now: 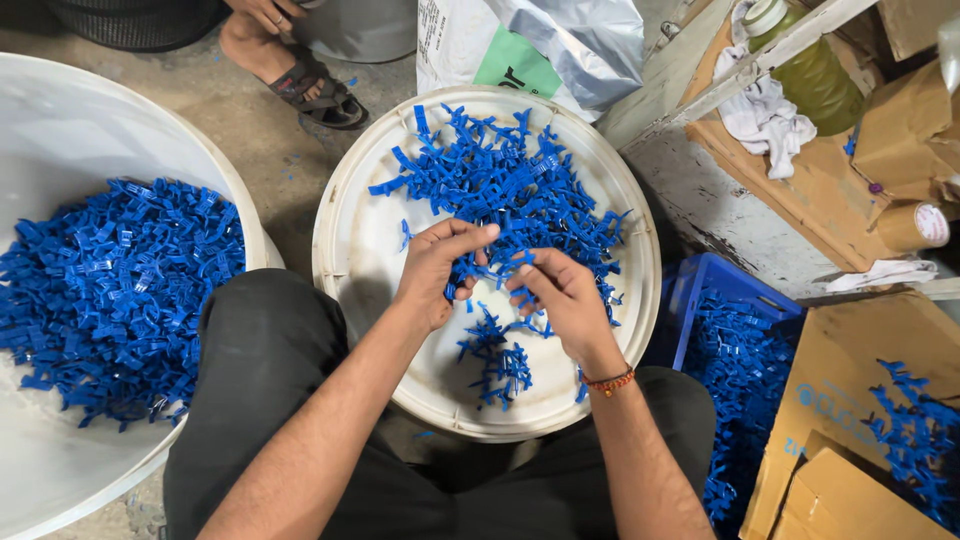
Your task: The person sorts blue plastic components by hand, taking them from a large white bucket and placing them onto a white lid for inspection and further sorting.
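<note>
Blue plastic pieces (pixel 510 190) piled toward the far edge of the round white tray (pixel 345 250), left hand (pixel 440 270) & right hand (pixel 560 300) both pinching one tangled cluster mid-tray, imo grip close to the joint w/ fingertips.

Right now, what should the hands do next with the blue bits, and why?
Probably pull apart the blue plastic piece pinched between the left hand and right hand, since both grip it above the white round lid piled with the same pieces.

Blk trousers (pixel 270 350), beaded wristband (pixel 611 381), bare forearms.
</note>
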